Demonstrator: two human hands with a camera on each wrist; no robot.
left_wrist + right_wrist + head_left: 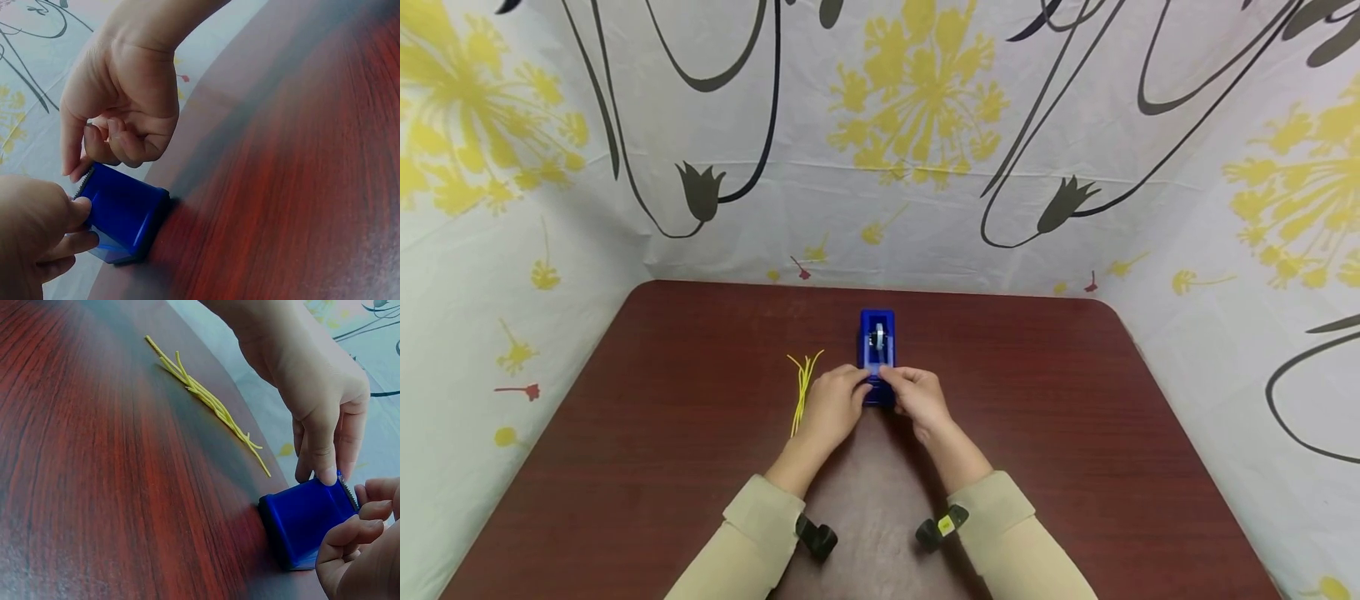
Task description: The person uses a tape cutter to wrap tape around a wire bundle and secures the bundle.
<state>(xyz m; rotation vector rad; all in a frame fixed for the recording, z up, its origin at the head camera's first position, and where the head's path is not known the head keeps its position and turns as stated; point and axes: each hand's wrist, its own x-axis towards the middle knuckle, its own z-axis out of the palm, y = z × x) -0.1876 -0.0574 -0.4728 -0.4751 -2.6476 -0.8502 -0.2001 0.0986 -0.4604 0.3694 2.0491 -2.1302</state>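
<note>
A blue tape dispenser (pixel 877 393) stands on the table, with a small roll of clear tape (pixel 880 336) in it. My left hand (pixel 831 407) grips the dispenser's front end, its thumb on the blue face beside the toothed cutter (pixel 349 492). On the other side of that cutter, my right hand (pixel 922 402) pinches with thumb and index finger what looks like the tape's free end; the clear strip is hard to make out. The right hand's other fingers curl inward in the left wrist view.
A loose bundle of thin yellow strands (pixel 803 385), like wires or twist ties, lies left of my left hand. Patterned white cloth (pixel 917 225) hangs behind and beside the dark red-brown table (pixel 1037 433). Each sleeve cuff carries a black wrist camera (pixel 816 537).
</note>
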